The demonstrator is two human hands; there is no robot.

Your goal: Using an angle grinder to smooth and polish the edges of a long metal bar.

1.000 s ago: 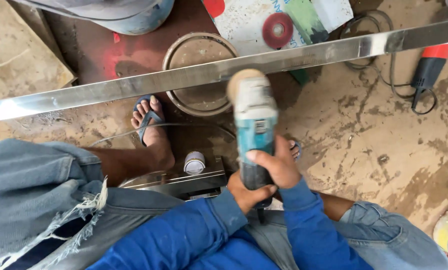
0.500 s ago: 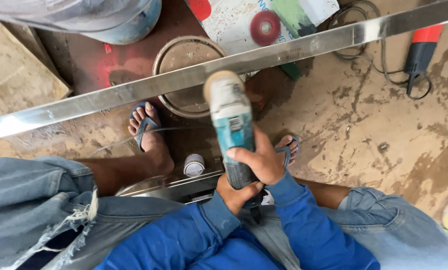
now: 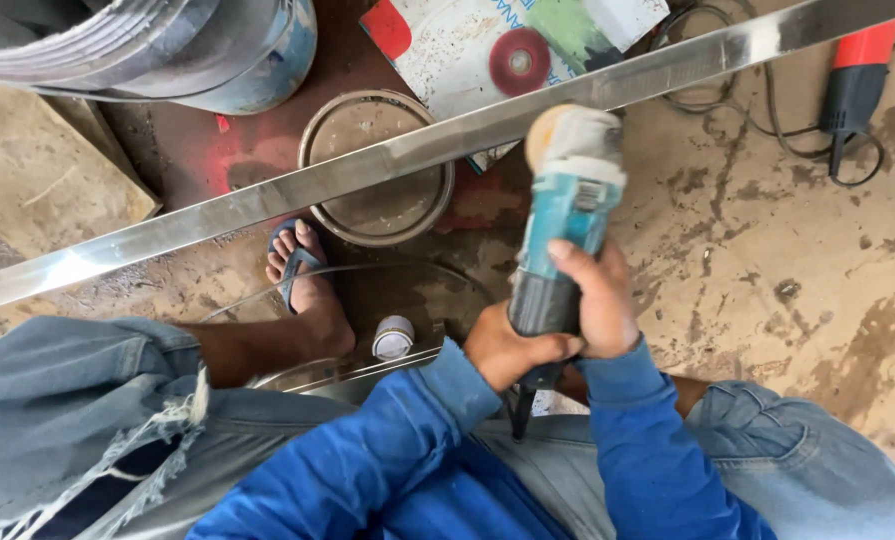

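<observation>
Since before, grinder (image 3: pixel 567 210) rightward (both-handed grip).

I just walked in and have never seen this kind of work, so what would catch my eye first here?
First, the teal power tool at centre, gripped by both the left hand and right hand, its padded head against the long shiny metal bar crossing the whole scene. Next, a sandalled foot beside a round metal lid on the dirty floor, and a red-handled tool at the upper right.

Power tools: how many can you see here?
2. A teal grinder held in both hands at the metal bar, and a red-handled tool lying on the floor, top right. Others may be hidden.
</observation>
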